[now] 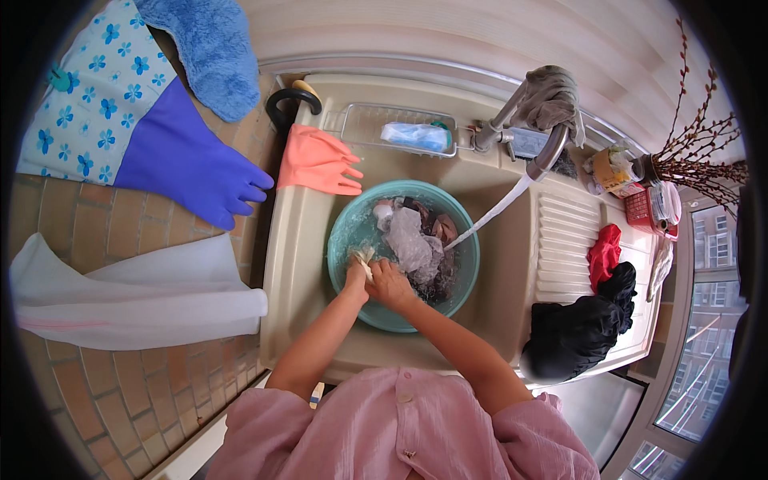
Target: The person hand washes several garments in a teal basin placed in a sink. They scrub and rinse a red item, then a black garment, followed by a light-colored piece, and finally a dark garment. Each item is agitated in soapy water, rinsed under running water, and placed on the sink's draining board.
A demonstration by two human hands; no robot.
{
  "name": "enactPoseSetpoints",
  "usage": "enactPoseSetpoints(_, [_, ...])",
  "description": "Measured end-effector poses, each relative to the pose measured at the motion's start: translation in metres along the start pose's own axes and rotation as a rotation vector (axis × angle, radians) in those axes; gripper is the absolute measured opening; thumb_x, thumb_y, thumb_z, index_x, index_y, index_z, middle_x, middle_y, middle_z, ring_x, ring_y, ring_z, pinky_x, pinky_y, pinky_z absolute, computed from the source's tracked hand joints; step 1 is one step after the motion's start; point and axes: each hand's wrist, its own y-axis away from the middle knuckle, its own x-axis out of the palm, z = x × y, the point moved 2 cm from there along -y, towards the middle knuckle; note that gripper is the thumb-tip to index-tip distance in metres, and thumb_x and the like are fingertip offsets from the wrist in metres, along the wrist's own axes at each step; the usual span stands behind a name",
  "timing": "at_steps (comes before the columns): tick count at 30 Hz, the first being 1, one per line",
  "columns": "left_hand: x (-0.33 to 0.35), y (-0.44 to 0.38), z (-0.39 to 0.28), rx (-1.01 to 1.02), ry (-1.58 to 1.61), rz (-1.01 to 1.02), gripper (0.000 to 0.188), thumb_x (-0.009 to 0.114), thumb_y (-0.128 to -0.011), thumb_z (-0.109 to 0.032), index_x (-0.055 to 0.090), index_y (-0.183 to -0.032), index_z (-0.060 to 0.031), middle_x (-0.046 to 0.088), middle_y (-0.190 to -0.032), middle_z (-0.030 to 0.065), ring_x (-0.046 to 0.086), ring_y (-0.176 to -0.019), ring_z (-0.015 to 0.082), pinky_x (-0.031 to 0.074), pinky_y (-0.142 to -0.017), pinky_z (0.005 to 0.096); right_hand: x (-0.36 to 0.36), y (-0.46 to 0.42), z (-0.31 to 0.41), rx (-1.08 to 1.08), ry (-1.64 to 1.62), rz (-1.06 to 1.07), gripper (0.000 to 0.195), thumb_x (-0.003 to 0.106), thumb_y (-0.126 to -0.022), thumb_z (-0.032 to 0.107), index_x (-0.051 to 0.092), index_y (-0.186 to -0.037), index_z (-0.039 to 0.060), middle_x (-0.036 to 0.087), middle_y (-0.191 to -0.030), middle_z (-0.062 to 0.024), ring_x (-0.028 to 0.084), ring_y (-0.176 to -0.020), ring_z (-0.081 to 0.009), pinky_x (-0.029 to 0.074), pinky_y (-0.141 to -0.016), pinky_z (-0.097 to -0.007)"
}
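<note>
Both my hands are together at the near left of a teal plastic basin (339, 282) that stands in a beige sink (504, 288). My left hand (356, 275) grips a cream-coloured cloth (364, 259), partly hidden by the fingers. My right hand (390, 282) is closed on the same cloth from the other side. In the basin's water lies a pile of wet laundry (411, 240), pale grey on top with brownish and dark pieces around it. A stream of water (495, 213) runs from the metal faucet (549, 159) onto the right side of the pile.
A coral rubber glove (315, 162) hangs over the sink's left edge. Behind the basin sits a wire rack (360, 129) with a blue-and-white packet. A grey rag (547, 99) drapes the faucet. Black clothing (576, 330) and a red cloth (605, 255) lie on the right, past the ribbed washboard (567, 246).
</note>
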Motion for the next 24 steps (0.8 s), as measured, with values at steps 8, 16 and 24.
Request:
enactPoseSetpoints(8, [-0.001, -0.016, 0.017, -0.067, 0.028, 0.079, 0.059, 0.034, -0.090, -0.056, 0.048, -0.124, -0.0103, 0.051, -0.124, 0.0088, 0.052, -0.109, 0.0269, 0.041, -0.092, 0.0441, 0.078, -0.003, -0.079, 0.488, -0.298, 0.228, 0.056, 0.059, -0.081, 0.031, 0.040, -0.127, 0.0057, 0.052, -0.118, -0.0183, 0.056, -0.101, -0.0304, 0.045, -0.085, -0.0377])
enactPoseSetpoints(16, [0.016, 0.022, -0.023, 0.323, 0.080, 0.196, 0.064, 0.041, -0.085, -0.063, 0.055, -0.108, -0.0046, 0.058, -0.097, 0.0077, 0.058, -0.082, 0.0193, 0.049, -0.070, 0.0333, -0.021, -0.016, 0.022, 0.590, -0.970, -0.196, 0.054, 0.059, -0.080, 0.042, 0.051, -0.111, -0.0008, 0.060, -0.098, -0.0280, 0.059, -0.093, -0.0403, 0.047, -0.074, -0.0413])
enactPoseSetpoints(24, [0.039, 0.043, -0.013, 0.388, 0.051, 0.126, 0.052, 0.049, -0.087, -0.054, 0.061, -0.093, -0.0033, 0.060, -0.085, 0.0044, 0.057, -0.075, 0.0135, 0.045, -0.064, 0.0293, -0.080, -0.005, 0.039, 0.554, -0.692, -0.278, 0.041, 0.055, -0.086, 0.038, 0.060, -0.103, 0.0015, 0.062, -0.079, -0.0244, 0.062, -0.076, -0.0395, 0.047, -0.066, -0.0427])
